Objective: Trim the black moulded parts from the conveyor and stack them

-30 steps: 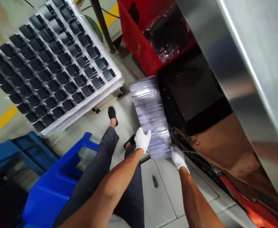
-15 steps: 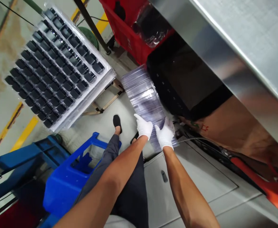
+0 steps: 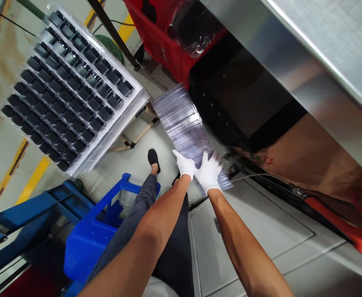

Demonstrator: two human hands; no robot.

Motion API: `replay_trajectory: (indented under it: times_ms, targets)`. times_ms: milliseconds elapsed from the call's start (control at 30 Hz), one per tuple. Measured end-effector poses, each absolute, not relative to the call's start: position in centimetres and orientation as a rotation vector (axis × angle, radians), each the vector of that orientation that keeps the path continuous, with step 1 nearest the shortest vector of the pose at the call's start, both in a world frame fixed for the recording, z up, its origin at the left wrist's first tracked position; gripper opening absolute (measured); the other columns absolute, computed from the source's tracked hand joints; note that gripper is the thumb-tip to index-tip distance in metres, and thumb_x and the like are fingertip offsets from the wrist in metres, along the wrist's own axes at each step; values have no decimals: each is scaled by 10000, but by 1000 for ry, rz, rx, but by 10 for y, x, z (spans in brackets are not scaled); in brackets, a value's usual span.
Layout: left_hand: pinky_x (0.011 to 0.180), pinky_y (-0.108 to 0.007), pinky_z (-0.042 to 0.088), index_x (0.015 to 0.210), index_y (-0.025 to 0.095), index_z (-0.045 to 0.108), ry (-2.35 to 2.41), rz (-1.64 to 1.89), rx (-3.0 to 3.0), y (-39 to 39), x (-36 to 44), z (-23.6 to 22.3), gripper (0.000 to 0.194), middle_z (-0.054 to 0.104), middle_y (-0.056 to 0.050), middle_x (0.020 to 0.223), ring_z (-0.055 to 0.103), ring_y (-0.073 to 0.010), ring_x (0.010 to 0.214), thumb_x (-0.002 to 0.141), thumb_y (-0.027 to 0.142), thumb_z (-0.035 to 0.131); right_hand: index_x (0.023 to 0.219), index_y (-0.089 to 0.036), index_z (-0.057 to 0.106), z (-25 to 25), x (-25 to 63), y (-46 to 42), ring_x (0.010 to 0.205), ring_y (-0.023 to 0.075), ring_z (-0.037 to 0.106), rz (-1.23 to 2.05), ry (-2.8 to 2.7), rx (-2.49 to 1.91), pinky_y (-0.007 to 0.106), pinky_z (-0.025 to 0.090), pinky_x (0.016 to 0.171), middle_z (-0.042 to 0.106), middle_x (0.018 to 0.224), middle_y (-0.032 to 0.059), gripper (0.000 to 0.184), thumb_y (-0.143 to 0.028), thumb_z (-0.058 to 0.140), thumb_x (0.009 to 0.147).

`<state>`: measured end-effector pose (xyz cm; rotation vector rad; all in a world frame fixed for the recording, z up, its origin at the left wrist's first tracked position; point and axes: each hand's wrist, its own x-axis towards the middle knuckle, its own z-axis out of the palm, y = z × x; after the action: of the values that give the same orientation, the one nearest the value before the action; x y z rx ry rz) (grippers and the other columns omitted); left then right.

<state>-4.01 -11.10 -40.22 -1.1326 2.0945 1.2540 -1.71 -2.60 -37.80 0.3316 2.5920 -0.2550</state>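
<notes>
The step in hand, as I judge it, is the handling of the clear ribbed plastic piece (image 3: 183,117), with both gloved hands close together at its nearer part. This piece is found between the black panel (image 3: 244,105) and the white tray (image 3: 136,99) which carries many black parts (image 3: 55,85); its near end is next to the grey cabinet (image 3: 272,220). The left hand (image 3: 185,166) is at the left edge, with one finger pointing outward and the others partly bent; whether they are closed around the edge, I cannot tell. The right hand (image 3: 209,173) has its fingers spread wide against the plastic, with no closed grip to be seen, and its thumb side meets the left hand. In my judgement, the next move calls for even support from both hands, because the far end has no hand near it and this thin plastic may bend.
</notes>
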Motion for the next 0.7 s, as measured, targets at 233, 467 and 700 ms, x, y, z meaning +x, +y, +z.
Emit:
replay_trajectory:
  times_ms: [233, 467, 700]
  targets:
    - [977, -318, 480, 1387, 124, 399, 1917, 1568, -1063, -140, -37, -415, 751, 650, -154, 1225, 643, -180, 1052, 676, -81, 525, 1472, -124, 275, -378, -24, -37, 1368, 493, 208, -213, 2572, 362, 627, 250, 1018, 238, 1496, 319, 910, -626, 596, 784]
    - [902, -290, 508, 1336, 183, 453, 1824, 1677, -991, -162, -36, -430, 772, 699, -67, 1027, 667, -142, 912, 617, -89, 524, 1498, -78, 192, -391, -35, -66, 1383, 521, 138, -83, 2675, 119, 691, 198, 1018, 179, 1519, 340, 950, -532, 625, 785]
    - [771, -241, 471, 1242, 198, 506, 1970, 1518, -1197, -151, -29, -425, 626, 571, 46, 699, 585, -119, 701, 673, -59, 548, 1488, -84, 233, -399, -49, -74, 1398, 486, 160, 3, 2664, 116, 711, 192, 1027, 223, 1526, 311, 679, -233, 466, 867]
